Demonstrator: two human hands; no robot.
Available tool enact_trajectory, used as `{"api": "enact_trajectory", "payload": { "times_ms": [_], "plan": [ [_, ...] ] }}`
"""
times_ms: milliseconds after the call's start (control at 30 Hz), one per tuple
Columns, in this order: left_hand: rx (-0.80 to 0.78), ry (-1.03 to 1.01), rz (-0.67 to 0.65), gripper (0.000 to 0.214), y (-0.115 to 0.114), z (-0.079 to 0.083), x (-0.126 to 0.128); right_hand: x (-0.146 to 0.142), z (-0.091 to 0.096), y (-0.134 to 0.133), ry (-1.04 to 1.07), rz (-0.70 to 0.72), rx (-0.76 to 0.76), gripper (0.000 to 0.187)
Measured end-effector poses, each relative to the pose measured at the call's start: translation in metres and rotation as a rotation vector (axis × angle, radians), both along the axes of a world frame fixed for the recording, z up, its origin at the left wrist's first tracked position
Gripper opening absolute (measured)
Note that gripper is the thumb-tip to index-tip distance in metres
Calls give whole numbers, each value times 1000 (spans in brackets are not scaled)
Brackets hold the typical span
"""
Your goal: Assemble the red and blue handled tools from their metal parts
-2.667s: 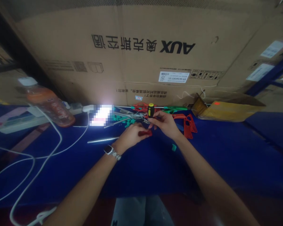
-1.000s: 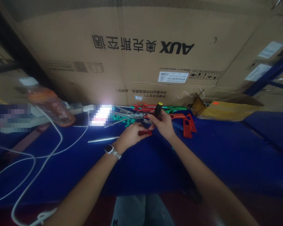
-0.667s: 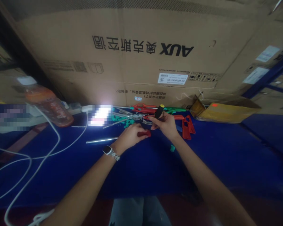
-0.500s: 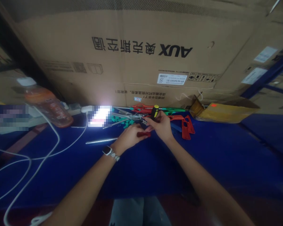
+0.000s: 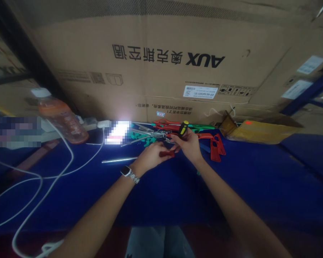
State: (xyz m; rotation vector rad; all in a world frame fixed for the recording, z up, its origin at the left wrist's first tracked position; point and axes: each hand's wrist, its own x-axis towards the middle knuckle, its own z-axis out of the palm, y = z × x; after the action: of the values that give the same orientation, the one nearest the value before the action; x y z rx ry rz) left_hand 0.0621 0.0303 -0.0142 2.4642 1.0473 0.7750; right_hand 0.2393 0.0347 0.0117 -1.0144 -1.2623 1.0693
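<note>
My left hand (image 5: 150, 157), with a watch on the wrist, is closed around a small red plastic part (image 5: 167, 154) just above the blue table (image 5: 258, 179). My right hand (image 5: 190, 143) grips a black screwdriver with a yellow cap (image 5: 183, 128), held upright and tilted right, its tip pointing down at the red part. The tip is hidden between the two hands, which touch each other.
Red and green plastic handles (image 5: 177, 125) and metal pieces lie behind the hands. More red parts (image 5: 216, 148) lie to the right, a metal rod (image 5: 118, 160) to the left. An orange bottle (image 5: 60, 116), white cables (image 5: 54, 172) and a power strip sit left. A large cardboard box (image 5: 161, 61) stands behind.
Both hands stay together on the red part. The screwdriver handle has rocked slightly from side to side in my right hand. The view has shifted a little.
</note>
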Motion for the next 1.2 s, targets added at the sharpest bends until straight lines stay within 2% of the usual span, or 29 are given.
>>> {"api": "enact_trajectory", "payload": {
  "times_ms": [100,233,300,400,567,667,867,1000,1200],
  "plan": [
    [3,-5,-23,19,1,-1,0,-3,-2,-3,-16,12,-7,54],
    [-9,-2,-4,16,1,-1,0,10,1,-9,-23,204,-12,52],
    [-12,-9,2,16,2,-1,0,16,4,-10,-41,247,-4,49],
    [-17,-10,-7,18,1,-1,0,16,5,-6,-49,174,20,46],
    [-8,29,29,21,1,-1,1,0,-2,0,-28,42,17,54],
    [-3,26,29,19,2,-1,1,-3,-4,-2,-51,29,49,53],
    [6,-4,-1,17,1,-3,0,19,5,-8,-68,284,-5,48],
    [8,-9,6,18,1,-3,0,20,8,-3,-121,197,25,43],
    [13,22,23,19,1,-2,0,-1,-5,2,-62,14,53,50]
  ]
}}
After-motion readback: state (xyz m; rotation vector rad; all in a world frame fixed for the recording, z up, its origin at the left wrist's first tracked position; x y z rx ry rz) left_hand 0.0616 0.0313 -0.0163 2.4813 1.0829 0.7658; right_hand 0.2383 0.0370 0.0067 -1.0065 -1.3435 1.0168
